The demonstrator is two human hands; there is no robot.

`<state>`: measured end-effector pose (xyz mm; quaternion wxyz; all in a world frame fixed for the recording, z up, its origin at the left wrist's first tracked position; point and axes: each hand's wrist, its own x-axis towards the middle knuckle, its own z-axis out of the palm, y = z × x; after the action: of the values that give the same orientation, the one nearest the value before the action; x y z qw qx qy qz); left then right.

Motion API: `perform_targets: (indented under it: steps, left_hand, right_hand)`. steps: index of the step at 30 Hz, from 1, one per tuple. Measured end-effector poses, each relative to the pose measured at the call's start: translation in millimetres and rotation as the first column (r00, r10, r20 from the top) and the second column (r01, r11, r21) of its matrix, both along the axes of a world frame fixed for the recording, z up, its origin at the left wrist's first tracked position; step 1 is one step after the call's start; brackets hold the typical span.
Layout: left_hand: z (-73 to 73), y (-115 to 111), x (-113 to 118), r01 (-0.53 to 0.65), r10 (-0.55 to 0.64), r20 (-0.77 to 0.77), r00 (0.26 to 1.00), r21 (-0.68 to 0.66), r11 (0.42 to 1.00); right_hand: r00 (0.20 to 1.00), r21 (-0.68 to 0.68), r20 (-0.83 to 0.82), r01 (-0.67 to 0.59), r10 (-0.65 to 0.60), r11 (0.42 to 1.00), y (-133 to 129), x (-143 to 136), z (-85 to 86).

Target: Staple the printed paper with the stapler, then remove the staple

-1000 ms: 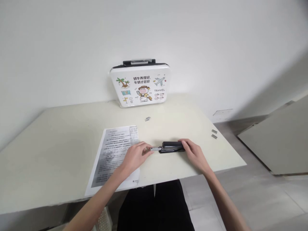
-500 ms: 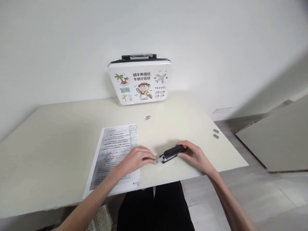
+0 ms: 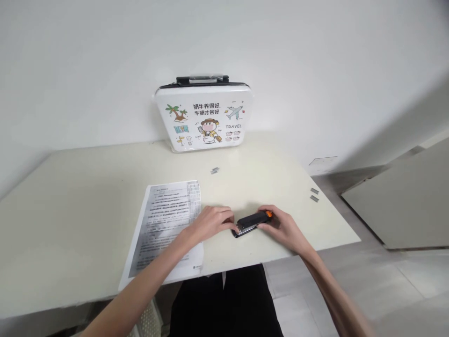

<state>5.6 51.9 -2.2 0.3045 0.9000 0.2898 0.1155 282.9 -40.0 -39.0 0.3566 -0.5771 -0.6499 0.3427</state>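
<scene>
A black stapler (image 3: 250,221) with an orange rear end lies on the table in front of me. My right hand (image 3: 282,228) grips its rear, thumb on the near side and fingers on the far side. At the front end is my left hand (image 3: 215,222), its fingers curled and the thumb pressed against the stapler's metal nose. The fingertips partly cover that nose, so I cannot tell whether a small piece sits between them. Printed paper (image 3: 164,229) lies flat to the left, partly under my left forearm.
Small staple strips (image 3: 214,170) lie at mid-table, and more staple strips (image 3: 315,194) near the right edge. A white cartoon-printed case (image 3: 206,117) with a black handle leans against the wall. The table (image 3: 70,224) ends at my lap; a pale panel stands at right.
My left hand has moved right and slightly up, up to the stapler's nose. The metal piece that stuck out of the front now no longer protrudes. My right hand keeps its hold.
</scene>
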Motion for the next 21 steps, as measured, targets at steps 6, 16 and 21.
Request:
perform_targets:
  steps: [6, 16, 21]
  left_hand:
    - [3.0, -10.4, -8.6, -0.059, 0.059, 0.0, 0.998, 0.031, 0.998]
    - [7.8, -63.7, -130.3, -0.393, 0.405, 0.012, 0.914, 0.271, 0.879]
    - [-1.3, -113.8, -162.8, -0.325, 0.383, -0.134, 0.914, 0.323, 0.889]
  right_hand:
    - [0.999, 0.018, -0.041, 0.003, -0.002, 1.0, -1.4, -3.3, 0.1]
    - [1.0, 0.052, -0.018, -0.004, 0.005, 0.999, -5.9, -5.1, 3.6]
    - [0.999, 0.091, -0.006, -0.051, 0.052, 0.994, -6.1, -5.7, 5.5]
